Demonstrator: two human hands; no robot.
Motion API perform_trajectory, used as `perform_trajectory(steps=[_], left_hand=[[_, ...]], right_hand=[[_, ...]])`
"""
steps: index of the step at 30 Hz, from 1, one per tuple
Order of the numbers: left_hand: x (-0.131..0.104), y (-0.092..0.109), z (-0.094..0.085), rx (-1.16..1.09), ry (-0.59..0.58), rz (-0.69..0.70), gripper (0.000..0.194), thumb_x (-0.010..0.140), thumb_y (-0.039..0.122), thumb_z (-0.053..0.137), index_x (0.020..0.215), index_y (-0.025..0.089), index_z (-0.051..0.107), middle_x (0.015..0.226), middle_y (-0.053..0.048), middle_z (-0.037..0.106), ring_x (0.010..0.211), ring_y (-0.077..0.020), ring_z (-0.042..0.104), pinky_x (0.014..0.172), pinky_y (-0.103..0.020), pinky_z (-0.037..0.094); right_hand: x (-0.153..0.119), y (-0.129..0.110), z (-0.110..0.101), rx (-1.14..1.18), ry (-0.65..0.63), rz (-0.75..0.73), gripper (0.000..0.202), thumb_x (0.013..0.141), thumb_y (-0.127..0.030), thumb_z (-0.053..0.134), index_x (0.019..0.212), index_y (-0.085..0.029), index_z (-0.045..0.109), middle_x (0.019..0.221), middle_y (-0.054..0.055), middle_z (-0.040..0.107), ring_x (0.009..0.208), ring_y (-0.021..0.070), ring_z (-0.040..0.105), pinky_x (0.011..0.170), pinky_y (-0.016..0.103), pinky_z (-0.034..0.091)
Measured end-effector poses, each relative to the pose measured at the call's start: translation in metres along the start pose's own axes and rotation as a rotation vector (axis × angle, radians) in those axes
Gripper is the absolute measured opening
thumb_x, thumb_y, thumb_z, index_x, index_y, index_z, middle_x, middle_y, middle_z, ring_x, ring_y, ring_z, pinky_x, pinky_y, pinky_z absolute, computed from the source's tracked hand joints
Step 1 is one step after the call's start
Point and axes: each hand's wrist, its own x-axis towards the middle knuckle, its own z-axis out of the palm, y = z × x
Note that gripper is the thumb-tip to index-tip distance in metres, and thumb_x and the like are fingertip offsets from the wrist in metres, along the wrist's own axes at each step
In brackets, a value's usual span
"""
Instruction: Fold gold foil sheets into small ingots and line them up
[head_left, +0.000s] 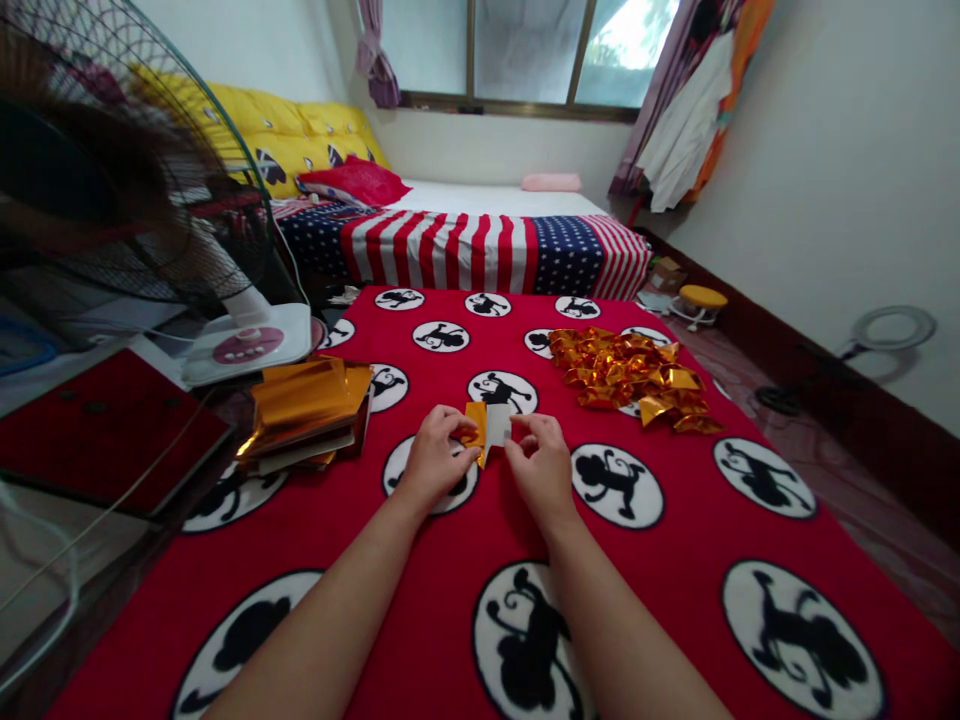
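- the foil piece (496, 425), gold on its left part and pale grey on its right, is at the middle of the red cloth (525, 530), between the two hands.
- left hand (441, 455): narrow grip, thumb and fingers pinching the gold part of the foil piece.
- right hand (541, 465): narrow grip too, thumb and fingertips closed on the grey part at the foil piece's right edge.
- left of the foil piece, near the cloth's left edge, lies the foil stack (311, 405), its sheets uneven, with corners poking out.
- right of the foil piece and a little farther off, the folded foil pile (630, 375) spreads in a loose heap towards the cloth's right edge.
- a strip of cloth runs between the foil piece and each heap; a broader stretch reaches from it towards the wearer, under the forearms.
- beyond the foil piece, the cloth's far edge ends before the bed (480, 240), draped in stars and stripes.
- far left of the foil piece, the fan (251, 335) has its base close beside the foil stack; the marks on its pink panel are too small to read.
- white ovals with black monkey figures are printed all round the foil piece.
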Motion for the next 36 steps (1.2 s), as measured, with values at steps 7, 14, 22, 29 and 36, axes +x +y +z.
perform_trajectory(steps=[7,14,22,29,36], left_hand=[[0.0,-0.001,-0.002,0.174,0.008,-0.1,0.041,0.067,0.027,0.078,0.104,0.021,0.062,0.084,-0.001,0.066,0.079,-0.0186,0.061,0.076,-0.031,0.047],[0.0,-0.002,-0.002,0.185,0.001,-0.112,0.052,0.068,0.03,0.078,0.116,0.023,0.059,0.084,0.0,0.068,0.078,-0.018,0.061,0.073,-0.029,0.045],[0.0,0.002,0.001,0.048,0.048,-0.213,0.059,0.068,0.031,0.077,0.123,0.022,0.056,0.086,-0.002,0.071,0.076,-0.0174,0.064,0.071,-0.029,0.047],[0.0,0.007,0.006,-0.57,0.044,-0.346,0.049,0.074,0.042,0.07,0.111,0.012,0.063,0.077,-0.005,0.073,0.072,-0.0182,0.069,0.066,-0.026,0.052],[-0.004,0.016,0.01,-0.675,0.043,-0.38,0.038,0.076,0.05,0.067,0.081,0.013,0.071,0.074,-0.005,0.073,0.068,-0.0174,0.067,0.059,-0.023,0.05]], right_hand=[[0.006,0.008,0.002,-0.06,-0.07,0.062,0.039,0.079,-0.027,0.059,0.117,-0.023,0.065,0.097,0.002,0.068,0.066,0.0129,0.061,0.069,0.027,0.048],[0.003,0.003,0.005,-0.152,-0.078,0.088,0.038,0.078,-0.031,0.063,0.117,-0.029,0.066,0.088,0.0,0.071,0.07,0.0154,0.063,0.067,0.026,0.045],[0.003,0.008,0.011,0.282,-0.048,0.161,0.049,0.077,-0.03,0.062,0.125,-0.023,0.058,0.078,-0.002,0.065,0.058,0.013,0.059,0.055,0.023,0.048],[0.0,-0.014,0.016,0.759,-0.019,0.294,0.056,0.073,-0.031,0.068,0.123,-0.018,0.047,0.089,0.003,0.069,0.052,0.0109,0.061,0.046,0.021,0.05],[-0.004,-0.016,0.017,0.832,-0.005,0.283,0.041,0.076,-0.028,0.069,0.112,-0.02,0.051,0.092,0.003,0.071,0.052,0.0111,0.064,0.049,0.021,0.055]])
